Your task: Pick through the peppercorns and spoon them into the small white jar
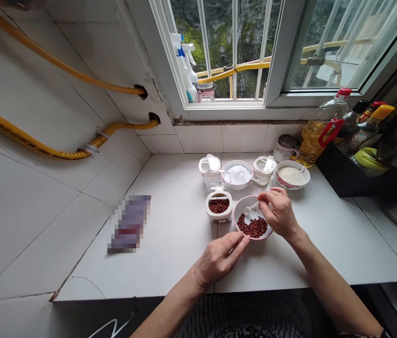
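One bowl (239,209), apparently mid-scoop.
Right hand (280,214) pinches a spoon (247,211), left hand (218,258) the rim (260,239); scooping calls for steadiness.

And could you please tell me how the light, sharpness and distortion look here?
Head view: daylight from the window, dark beneath the counter; left hand and right hand fairly sharp; pixelated patch on the left; blur at right edge; wide-angle stretching towards the borders.

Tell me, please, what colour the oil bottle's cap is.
The cap is red, best seen in the head view.
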The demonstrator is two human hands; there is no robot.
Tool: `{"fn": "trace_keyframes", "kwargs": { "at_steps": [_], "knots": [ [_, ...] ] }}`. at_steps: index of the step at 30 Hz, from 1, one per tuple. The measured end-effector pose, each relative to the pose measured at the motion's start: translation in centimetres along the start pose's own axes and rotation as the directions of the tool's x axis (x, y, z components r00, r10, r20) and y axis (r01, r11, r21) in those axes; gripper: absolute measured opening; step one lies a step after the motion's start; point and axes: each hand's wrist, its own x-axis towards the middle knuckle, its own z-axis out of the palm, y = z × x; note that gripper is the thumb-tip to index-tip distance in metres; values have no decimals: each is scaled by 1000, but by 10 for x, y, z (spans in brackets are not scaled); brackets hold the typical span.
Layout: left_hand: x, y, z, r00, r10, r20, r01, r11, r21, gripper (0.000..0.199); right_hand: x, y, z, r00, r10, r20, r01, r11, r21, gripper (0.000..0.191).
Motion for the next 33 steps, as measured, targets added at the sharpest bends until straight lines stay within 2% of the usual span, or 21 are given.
{"fn": "trace_keyframes", "kwargs": {
  "at_steps": [4,8,13,18,23,27,30,33],
  "knots": [
    [-1,0,0,1000,-3,5,3,1000,-4,41,-2,-3,7,993,33,110,-41,997,68,18],
    [-1,0,0,1000,1,-4,-1,1000,3,37,-2,-7,6,974,173,146,-197,967,163,18],
    [0,0,0,1000,5,-8,-5,1000,4,34,0,-6,0,917,373,139,-397,879,264,13],
    [-1,0,1,1000,1,-15,-1,1000,-1,33,4,-7,-5,857,479,188,-513,764,392,10],
    [0,0,2,1000,7,-29,-7,1000,3,32,6,-7,-5,809,548,210,-571,650,502,10],
    [-1,0,3,999,14,-31,-14,1000,1,32,5,-4,-4,792,574,208,-586,619,522,11],
    [-2,-1,4,1000,15,-21,-15,1000,-2,35,6,-4,-3,794,572,205,-582,617,529,11],
    [-3,0,4,1000,8,-14,-8,1000,-2,42,8,-10,-3,821,552,148,-530,639,558,11]
  ]
}}
